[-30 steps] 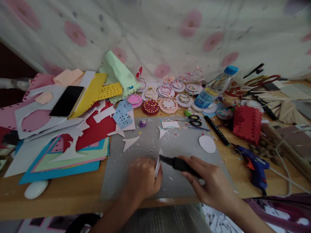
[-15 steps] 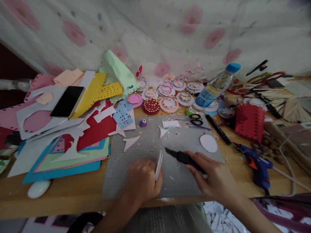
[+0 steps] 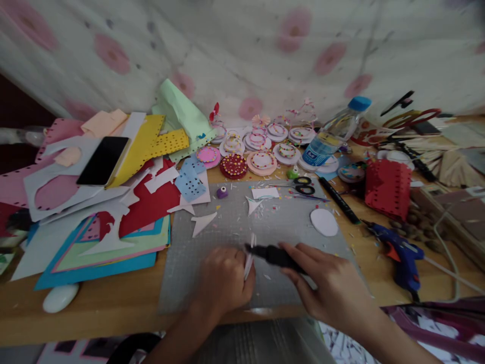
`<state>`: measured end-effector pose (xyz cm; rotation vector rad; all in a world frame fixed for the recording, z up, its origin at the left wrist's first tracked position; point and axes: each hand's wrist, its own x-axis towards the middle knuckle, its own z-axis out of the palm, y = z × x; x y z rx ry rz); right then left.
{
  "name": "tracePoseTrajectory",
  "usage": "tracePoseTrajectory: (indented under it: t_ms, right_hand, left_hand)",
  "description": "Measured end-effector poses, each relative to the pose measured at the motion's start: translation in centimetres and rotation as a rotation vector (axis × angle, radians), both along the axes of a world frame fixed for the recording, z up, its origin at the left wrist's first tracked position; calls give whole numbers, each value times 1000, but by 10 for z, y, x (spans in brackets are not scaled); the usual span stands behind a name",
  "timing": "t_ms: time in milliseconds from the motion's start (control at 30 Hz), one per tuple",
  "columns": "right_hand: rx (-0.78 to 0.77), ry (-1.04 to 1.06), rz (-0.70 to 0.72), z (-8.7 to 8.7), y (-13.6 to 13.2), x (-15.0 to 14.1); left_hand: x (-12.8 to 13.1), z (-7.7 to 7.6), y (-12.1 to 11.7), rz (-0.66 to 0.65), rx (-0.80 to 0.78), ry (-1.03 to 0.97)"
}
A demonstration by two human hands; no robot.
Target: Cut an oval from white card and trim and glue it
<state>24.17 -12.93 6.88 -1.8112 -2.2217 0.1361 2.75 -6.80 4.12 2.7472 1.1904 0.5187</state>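
Observation:
Over the grey cutting mat point(image 3: 182, 283), my left hand point(image 3: 223, 278) is closed around a thin white disc point(image 3: 249, 264), seen edge-on and apparently layered. A black utility knife point(image 3: 275, 254) lies in the grip of my right hand point(image 3: 328, 283), its dark tip pointing left. That tip is at the disc's edge; whether it touches cannot be told. Another white disc point(image 3: 324, 222) rests flat on the mat at the right. Pointed white scraps point(image 3: 203, 222) and a white paper strip point(image 3: 265, 193) are farther back on the mat.
Small decorated paper hats point(image 3: 234, 166) stand in rows behind the mat. Scissors point(image 3: 305, 189), a black marker point(image 3: 339, 200), a water bottle point(image 3: 322, 146) and a blue glue gun point(image 3: 401, 253) are at the right. Coloured sheets point(image 3: 113, 263) and a phone point(image 3: 104, 161) pile up left.
My right hand has moved left with the utility knife, bringing its tip from just right of the white disc up to its edge. My left hand stays nearly in place, still gripping the disc.

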Motion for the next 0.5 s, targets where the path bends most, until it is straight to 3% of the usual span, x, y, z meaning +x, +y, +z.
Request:
tracePoseTrajectory:
  t_ms: [133,300,400,500]
  right_hand:
    - [-7,-105,-186,-15,6,18]
    - [-115,184,16,3,-5,3]
    - [-149,179,88,14,-10,-11]
    - [-117,121,67,10,-7,-12]
  left_hand:
    - [-4,-3,-3,-5,9,-26]
    - [-3,-1,0,-2,-39,-4]
    - [-2,1,3,8,-48,-20]
    - [-2,0,3,17,-34,-21]
